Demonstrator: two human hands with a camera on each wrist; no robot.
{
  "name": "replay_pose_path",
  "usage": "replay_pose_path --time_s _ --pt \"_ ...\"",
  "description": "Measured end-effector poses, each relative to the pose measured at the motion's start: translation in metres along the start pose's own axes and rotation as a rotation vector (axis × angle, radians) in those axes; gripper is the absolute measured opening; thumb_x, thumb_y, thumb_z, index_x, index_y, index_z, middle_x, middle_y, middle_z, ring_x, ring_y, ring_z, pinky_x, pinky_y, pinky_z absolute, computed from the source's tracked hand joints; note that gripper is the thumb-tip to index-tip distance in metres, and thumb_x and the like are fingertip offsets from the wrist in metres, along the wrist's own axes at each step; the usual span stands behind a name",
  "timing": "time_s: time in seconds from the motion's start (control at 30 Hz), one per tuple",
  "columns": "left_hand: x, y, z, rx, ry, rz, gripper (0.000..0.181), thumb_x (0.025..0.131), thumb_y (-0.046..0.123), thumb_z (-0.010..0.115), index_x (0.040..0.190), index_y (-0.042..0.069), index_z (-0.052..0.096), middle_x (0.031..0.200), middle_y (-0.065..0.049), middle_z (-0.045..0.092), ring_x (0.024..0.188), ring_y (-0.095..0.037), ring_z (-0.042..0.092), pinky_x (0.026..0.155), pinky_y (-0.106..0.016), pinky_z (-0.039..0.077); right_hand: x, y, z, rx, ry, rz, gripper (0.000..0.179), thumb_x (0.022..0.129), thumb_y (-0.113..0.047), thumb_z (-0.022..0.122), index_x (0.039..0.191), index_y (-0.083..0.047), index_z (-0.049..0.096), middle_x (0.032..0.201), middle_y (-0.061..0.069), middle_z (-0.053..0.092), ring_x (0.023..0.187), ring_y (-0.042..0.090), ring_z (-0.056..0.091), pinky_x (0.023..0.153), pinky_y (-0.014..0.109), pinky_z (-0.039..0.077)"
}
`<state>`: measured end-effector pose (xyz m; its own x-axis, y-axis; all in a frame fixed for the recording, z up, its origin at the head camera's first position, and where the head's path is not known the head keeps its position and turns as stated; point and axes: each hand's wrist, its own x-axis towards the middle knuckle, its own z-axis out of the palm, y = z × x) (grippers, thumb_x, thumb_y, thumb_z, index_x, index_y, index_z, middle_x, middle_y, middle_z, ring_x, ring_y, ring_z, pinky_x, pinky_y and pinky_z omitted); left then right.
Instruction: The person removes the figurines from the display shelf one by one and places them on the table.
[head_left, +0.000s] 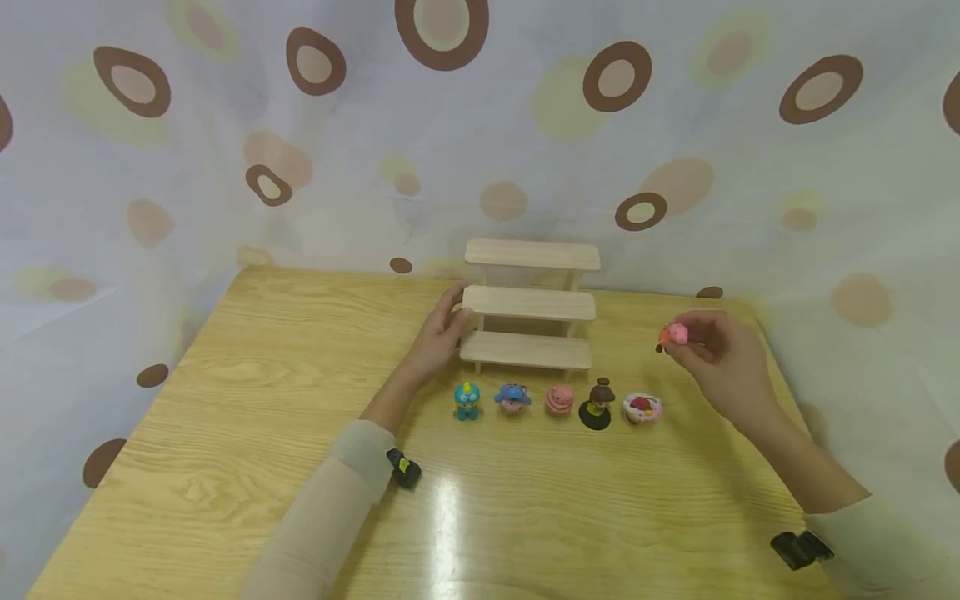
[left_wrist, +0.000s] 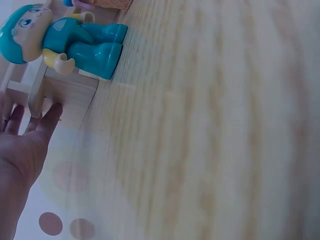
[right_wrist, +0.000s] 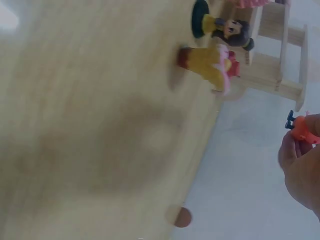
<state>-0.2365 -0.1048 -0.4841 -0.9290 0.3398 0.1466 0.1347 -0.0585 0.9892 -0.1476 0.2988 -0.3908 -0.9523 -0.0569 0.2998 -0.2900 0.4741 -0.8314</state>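
Observation:
A three-tier wooden display stand [head_left: 528, 302] stands near the back of the table. My left hand [head_left: 435, 337] holds its left side, thumb toward the front and fingers behind. To the right, my right hand [head_left: 727, 367] pinches a small pink-and-orange toy figure [head_left: 672, 335] above the table; its dark feet show in the right wrist view. In a row before the stand are a teal figure [head_left: 467, 403], a blue-hatted figure [head_left: 513, 398], a pink swirl-like figure [head_left: 559, 400], a brown-haired figure [head_left: 600, 396] on a dark base and a pink-and-white topped figure [head_left: 642, 408].
The wooden table [head_left: 247, 400] has a glare streak near its front. A patterned cloth [head_left: 360, 150] hangs behind the table and along both sides. Dark wrist cameras [head_left: 405, 469] sit at the cuffs of the light sleeves.

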Motion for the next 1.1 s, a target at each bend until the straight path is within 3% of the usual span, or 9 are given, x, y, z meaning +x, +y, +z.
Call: replay_pose_path --time_s 0.23,0.63,0.9,1.1 --pt "0.0 0.004 -0.002 0.058 -0.006 0.008 0.057 0.116 0.033 0.041 0.167 0.02 0.021 0.168 -0.013 0.026 0.153 -0.038 0.037 0.116 -0.059 0.046 -0.03 0.028 -0.007 -0.065 0.049 0.04 0.038 0.096 -0.001 0.077 0.13 0.006 0.063 0.112 -0.008 0.072 0.103 -0.005 0.067 0.09 0.008 0.054" --pt "-0.004 0.0 -0.007 0.047 0.012 -0.008 0.055 0.116 0.031 0.042 0.166 0.021 0.024 0.167 -0.012 0.028 0.151 -0.037 0.04 0.111 -0.058 0.051 -0.068 0.062 0.002 -0.13 -0.021 0.039 0.032 0.096 0.0 0.078 0.125 0.002 0.068 0.115 0.021 0.073 0.103 -0.011 0.066 0.088 0.007 0.054" --pt "-0.003 0.001 -0.002 0.036 0.007 -0.006 0.053 0.116 0.028 0.041 0.166 0.021 0.024 0.166 -0.011 0.029 0.149 -0.036 0.043 0.11 -0.056 0.053 -0.083 0.072 0.002 -0.12 -0.065 0.092 0.031 0.096 0.0 0.077 0.125 0.003 0.067 0.118 0.023 0.072 0.103 -0.009 0.066 0.086 0.01 0.056" --pt "-0.002 0.002 0.002 0.02 -0.006 0.004 0.053 0.116 0.027 0.04 0.166 0.021 0.024 0.165 -0.011 0.03 0.148 -0.035 0.045 0.109 -0.055 0.053 -0.088 0.077 0.006 -0.11 -0.069 0.046 0.032 0.092 0.006 0.079 0.121 0.005 0.067 0.116 0.023 0.072 0.104 -0.01 0.065 0.086 0.011 0.057"
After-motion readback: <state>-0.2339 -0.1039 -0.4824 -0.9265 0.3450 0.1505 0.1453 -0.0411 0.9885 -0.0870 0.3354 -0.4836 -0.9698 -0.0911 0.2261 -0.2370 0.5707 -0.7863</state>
